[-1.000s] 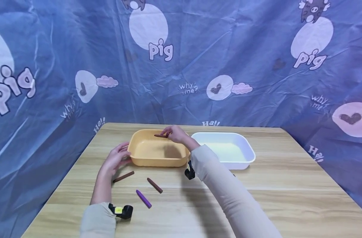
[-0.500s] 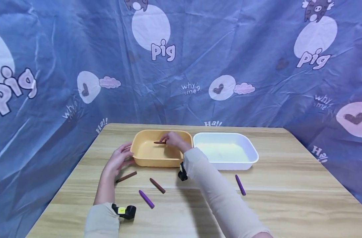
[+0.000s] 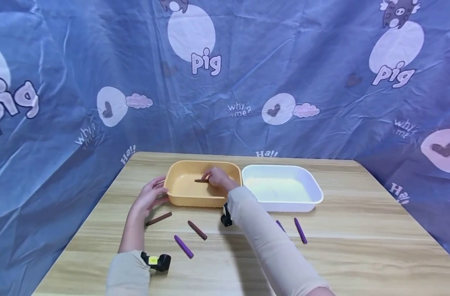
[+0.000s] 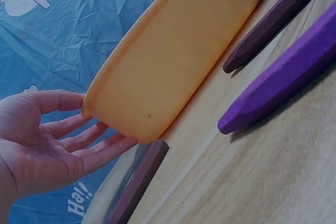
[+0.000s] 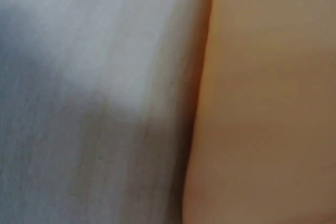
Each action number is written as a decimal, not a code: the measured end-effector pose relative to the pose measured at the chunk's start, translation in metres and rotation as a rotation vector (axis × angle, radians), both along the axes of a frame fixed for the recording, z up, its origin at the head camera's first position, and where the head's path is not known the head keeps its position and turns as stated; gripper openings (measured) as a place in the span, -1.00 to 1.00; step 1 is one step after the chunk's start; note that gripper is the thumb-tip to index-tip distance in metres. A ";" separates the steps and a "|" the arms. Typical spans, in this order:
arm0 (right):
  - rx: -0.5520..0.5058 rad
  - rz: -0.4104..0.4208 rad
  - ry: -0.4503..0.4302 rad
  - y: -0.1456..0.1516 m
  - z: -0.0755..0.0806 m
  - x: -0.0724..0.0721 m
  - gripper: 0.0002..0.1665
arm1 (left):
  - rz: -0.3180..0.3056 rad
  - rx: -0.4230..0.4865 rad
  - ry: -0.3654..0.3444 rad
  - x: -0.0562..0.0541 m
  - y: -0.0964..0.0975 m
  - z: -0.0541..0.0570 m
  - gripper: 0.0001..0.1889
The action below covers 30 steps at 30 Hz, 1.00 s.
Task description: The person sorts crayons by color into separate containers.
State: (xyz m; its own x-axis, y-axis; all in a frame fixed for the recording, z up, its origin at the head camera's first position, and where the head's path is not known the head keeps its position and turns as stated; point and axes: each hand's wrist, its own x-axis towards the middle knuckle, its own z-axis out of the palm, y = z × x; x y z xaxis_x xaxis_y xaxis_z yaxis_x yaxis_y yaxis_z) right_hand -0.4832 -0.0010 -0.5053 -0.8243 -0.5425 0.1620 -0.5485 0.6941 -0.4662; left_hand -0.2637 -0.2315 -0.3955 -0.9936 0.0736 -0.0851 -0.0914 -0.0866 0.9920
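In the head view my right hand (image 3: 217,177) reaches over the front rim into the yellow-orange plastic bin (image 3: 195,201). It pinches a brown crayon (image 3: 201,181), which lies level, low inside the bin. The right wrist view holds only the bin's outer wall (image 5: 262,103) and tabletop, with that hand out of sight. My left hand (image 4: 47,145) rests its extended fingers against the bin's left end. Beneath those fingers a second brown crayon (image 3: 159,218) lies on the table. Another brown crayon (image 3: 197,230) and a purple crayon (image 3: 183,246) lie in front of the bin.
A white bin (image 3: 284,205) stands right beside the orange one. In front of it lie a purple crayon (image 3: 300,230) and another purple crayon (image 3: 280,225), partly covered by my right sleeve. A blue printed cloth (image 3: 225,82) hangs behind the wooden table (image 3: 358,246).
My right hand has lowered the brown crayon from rim height down into the orange bin. Its forearm has shifted, uncovering purple crayons on the right. My left hand stays at the bin's end.
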 end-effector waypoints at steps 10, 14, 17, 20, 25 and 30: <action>0.008 -0.025 -0.083 0.008 0.059 0.057 -0.51 | 0.007 0.006 -0.003 -0.001 0.004 -0.004 -0.36; -0.071 -0.020 -0.152 0.007 0.110 0.106 -0.49 | 0.014 0.004 -0.008 -0.001 0.002 -0.002 -0.36; -0.128 0.027 -0.116 0.006 0.129 0.126 -0.56 | 0.015 -0.005 -0.005 -0.001 0.000 0.000 -0.36; -0.157 0.053 -0.066 0.006 0.141 0.143 -0.62 | 0.015 -0.016 -0.001 -0.001 -0.001 0.000 -0.37; -0.253 0.038 0.003 0.008 0.151 0.182 -0.69 | 0.005 -0.017 -0.007 -0.001 0.000 -0.003 -0.36; -0.340 0.020 0.004 0.009 0.151 0.223 -0.72 | 0.003 -0.019 0.003 -0.002 0.001 -0.005 -0.36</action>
